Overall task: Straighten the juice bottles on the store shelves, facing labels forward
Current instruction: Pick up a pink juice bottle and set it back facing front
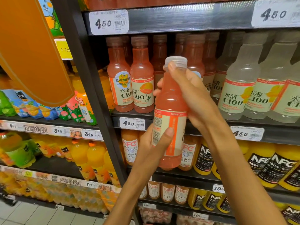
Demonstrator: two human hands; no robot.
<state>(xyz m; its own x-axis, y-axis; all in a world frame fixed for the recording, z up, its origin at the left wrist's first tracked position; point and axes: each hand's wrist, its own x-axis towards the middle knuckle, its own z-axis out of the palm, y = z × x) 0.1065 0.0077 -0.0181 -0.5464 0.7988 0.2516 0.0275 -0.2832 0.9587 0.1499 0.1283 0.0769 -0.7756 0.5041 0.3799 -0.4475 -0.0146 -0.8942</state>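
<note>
A pink grapefruit juice bottle (170,101) with a clear cap is held off the shelf, in front of the middle shelf's edge. Its label shows the side panel with small print and a barcode. My left hand (154,143) grips its lower half, thumb across the label. My right hand (190,93) grips its neck and shoulder, thumb just under the cap. Behind it, pink C100 bottles (142,82) stand in a row with labels mostly forward, and pale lemon C100 bottles (240,93) fill the right side.
A gap shows in the front row behind the held bottle. Below, a shelf (178,175) carries NFC juice bottles (203,158). A dark upright post (90,88) separates the left bay of orange drinks. An orange hanging sign (27,51) juts in at upper left.
</note>
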